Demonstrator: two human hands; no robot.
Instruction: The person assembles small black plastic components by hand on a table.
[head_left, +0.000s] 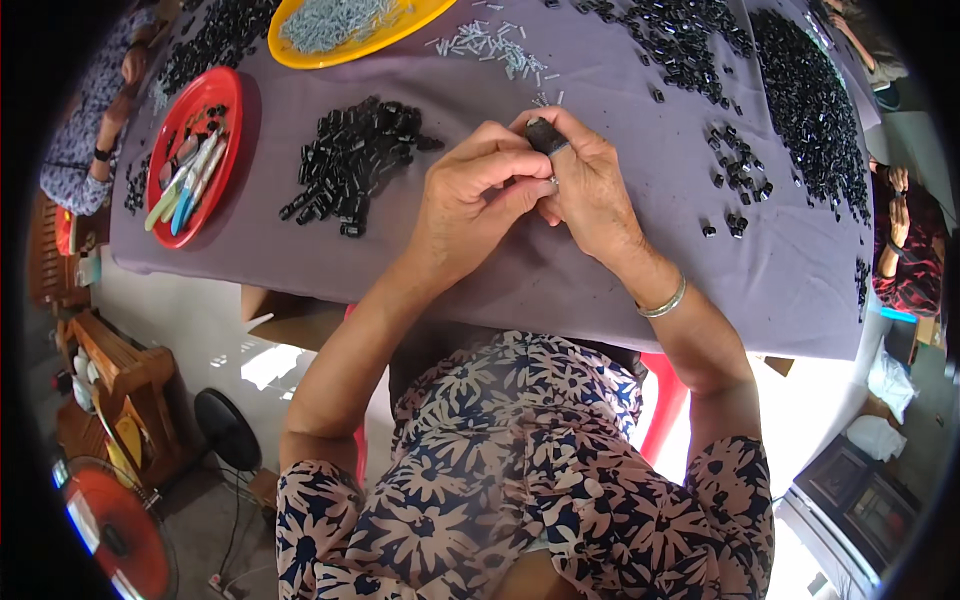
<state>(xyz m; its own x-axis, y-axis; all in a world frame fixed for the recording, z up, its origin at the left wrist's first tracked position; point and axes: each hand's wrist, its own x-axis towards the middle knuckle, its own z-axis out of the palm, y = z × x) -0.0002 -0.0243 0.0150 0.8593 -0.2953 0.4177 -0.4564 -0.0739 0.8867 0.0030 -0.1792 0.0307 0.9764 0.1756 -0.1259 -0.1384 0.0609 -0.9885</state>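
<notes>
Both hands meet over the near part of the purple cloth, raised in front of the person's chest. The left hand has its thumb and forefinger pinched together on a small piece, of which only a tiny bright bit shows right at the fingertips; the rest is hidden, so its shape cannot be told. The right hand lies close against those fingertips, its fingers curled; a dark wrap goes round one of its digits, just above the pinched spot. Whether the right hand also grasps the piece cannot be told. The piece thus sits between the two hands, at the tip of the left pinch and beside the right hand's inner edge

To the left of the hands, near the left wrist, lies a pile of black pieces. Beyond the hands, pale pins are scattered loose, near a yellow plate heaped with more of them. Farther left, a red plate holds tools with pale, green and blue handles. To the right is a loose cluster of black parts, with a larger black heap past it. A bracelet circles the right wrist
</notes>
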